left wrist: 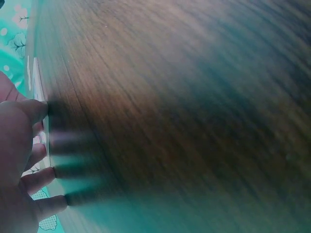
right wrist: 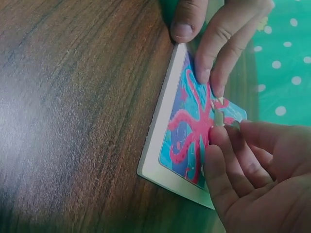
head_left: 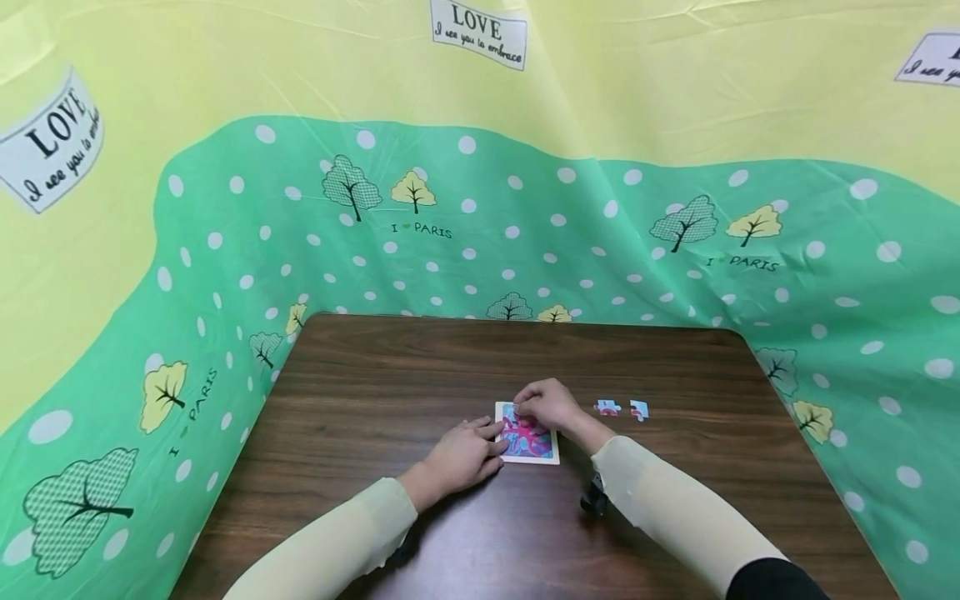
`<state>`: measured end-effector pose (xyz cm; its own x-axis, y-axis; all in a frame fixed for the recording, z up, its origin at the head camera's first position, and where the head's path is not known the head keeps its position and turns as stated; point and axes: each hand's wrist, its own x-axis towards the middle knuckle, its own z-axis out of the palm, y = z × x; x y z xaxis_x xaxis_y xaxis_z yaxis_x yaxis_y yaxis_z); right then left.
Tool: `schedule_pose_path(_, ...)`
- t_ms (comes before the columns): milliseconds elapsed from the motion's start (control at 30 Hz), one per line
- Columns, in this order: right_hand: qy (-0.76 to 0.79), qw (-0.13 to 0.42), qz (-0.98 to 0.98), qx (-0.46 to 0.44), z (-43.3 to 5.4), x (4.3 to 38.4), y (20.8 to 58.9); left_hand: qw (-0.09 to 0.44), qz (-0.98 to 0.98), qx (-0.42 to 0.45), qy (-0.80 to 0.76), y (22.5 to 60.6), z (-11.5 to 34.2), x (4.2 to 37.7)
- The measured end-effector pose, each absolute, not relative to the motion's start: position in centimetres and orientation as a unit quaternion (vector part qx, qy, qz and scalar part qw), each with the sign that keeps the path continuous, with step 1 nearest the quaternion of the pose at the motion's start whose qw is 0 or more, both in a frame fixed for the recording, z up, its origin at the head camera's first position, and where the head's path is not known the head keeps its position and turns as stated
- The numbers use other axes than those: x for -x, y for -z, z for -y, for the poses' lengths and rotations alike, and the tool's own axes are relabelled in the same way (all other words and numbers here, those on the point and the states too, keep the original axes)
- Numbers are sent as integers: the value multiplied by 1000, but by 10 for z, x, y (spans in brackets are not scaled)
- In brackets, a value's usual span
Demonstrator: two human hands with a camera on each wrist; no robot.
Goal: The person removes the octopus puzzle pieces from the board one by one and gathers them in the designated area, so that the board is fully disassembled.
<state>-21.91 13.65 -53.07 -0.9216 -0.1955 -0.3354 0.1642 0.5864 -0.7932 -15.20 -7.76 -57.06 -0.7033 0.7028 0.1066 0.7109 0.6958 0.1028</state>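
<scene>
A small jigsaw puzzle (head_left: 534, 450) with a pink octopus on blue lies flat in a pale frame (right wrist: 153, 133). My left hand (head_left: 461, 457) rests at its left side, fingers fairly straight; in the right wrist view its thumb (right wrist: 183, 30) touches a frame corner and two fingers press on the picture. Over the far part of the picture, my right hand (head_left: 553, 406) pinches a puzzle piece (right wrist: 219, 118) between thumb and fingertips, seen nearly edge-on. Part of the puzzle is hidden under the hands. The left wrist view has the left hand (left wrist: 22, 145) with fingertips down at the table.
Two loose puzzle pieces, one (head_left: 607, 407) nearer and one (head_left: 639, 410) farther right, lie on the brown wooden table (head_left: 360, 367) right of the puzzle. A green and yellow patterned cloth (head_left: 480, 225) hangs around the table's back and sides.
</scene>
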Motion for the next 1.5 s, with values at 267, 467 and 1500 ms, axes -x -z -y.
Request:
schedule_pose_path(267, 458, 196, -867, 12, -153, 224, 526, 31, 920, 384, 64, 570, 75, 151)
schedule_pose_path(467, 433, 177, -883, 17, -172, 231, 519, 30, 922, 379, 69, 570, 76, 150)
schedule_pose_path(1500, 393, 185, -901, -19, -246, 252, 533, 43, 921, 383, 54, 570, 77, 147)
